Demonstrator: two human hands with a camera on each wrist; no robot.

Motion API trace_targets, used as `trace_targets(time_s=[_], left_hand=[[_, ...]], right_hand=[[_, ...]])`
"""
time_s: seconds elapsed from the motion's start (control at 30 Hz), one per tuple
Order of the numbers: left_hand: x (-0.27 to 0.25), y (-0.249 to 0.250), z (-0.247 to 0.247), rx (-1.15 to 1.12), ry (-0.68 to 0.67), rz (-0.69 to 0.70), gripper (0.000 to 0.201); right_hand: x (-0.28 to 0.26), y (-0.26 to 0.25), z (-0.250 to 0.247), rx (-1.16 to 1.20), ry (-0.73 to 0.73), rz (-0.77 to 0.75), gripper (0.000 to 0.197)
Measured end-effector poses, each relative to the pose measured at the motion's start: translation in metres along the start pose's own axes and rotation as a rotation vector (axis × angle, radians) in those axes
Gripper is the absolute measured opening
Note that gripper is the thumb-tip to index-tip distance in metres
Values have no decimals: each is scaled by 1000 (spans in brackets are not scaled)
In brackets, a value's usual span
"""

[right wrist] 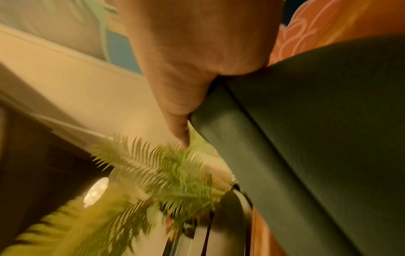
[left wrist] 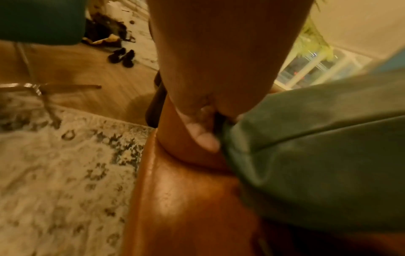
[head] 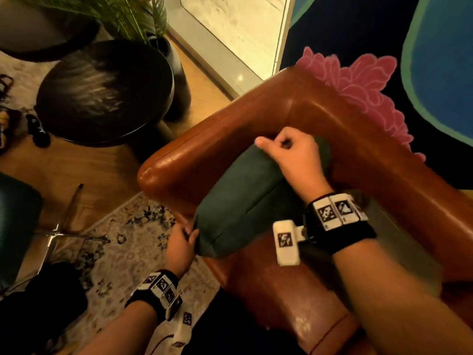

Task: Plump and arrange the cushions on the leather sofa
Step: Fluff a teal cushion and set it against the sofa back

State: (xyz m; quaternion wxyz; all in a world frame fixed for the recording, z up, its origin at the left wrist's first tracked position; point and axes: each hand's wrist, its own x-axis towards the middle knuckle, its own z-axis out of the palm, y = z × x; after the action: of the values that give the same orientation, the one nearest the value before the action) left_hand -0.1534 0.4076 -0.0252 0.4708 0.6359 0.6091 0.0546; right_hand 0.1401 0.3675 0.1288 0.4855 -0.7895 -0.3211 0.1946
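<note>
A dark green cushion (head: 243,201) stands on edge in the corner of the brown leather sofa (head: 230,119), leaning along the armrest. My left hand (head: 183,240) grips its near lower corner, and in the left wrist view the thumb (left wrist: 203,136) presses on the cushion (left wrist: 317,147) fabric beside the sofa (left wrist: 186,199) front. My right hand (head: 286,149) holds the cushion's far top corner with curled fingers. In the right wrist view this hand (right wrist: 197,69) clamps the cushion (right wrist: 306,129) edge.
A round black side table (head: 105,93) and a potted fern (head: 122,19) stand left of the armrest. A patterned rug (head: 122,244) covers the floor in front. A teal chair (head: 18,226) on metal legs sits at the left. Behind the sofa is a colourful wall (head: 435,73).
</note>
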Motion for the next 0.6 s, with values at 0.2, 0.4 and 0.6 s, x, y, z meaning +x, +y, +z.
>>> trace_targets(time_s=[0.2,0.4,0.6], left_hand=[[28,-5,-11,84,-329,-5,12],[82,34,13,184,-646,79,27],[153,64,23,174,-835,28,26]], right_hand=[[-128,65,103,-107,-421,109,34],[-152,130,114,50,-559,398,41],[-132,184,14,486,212,791,7]])
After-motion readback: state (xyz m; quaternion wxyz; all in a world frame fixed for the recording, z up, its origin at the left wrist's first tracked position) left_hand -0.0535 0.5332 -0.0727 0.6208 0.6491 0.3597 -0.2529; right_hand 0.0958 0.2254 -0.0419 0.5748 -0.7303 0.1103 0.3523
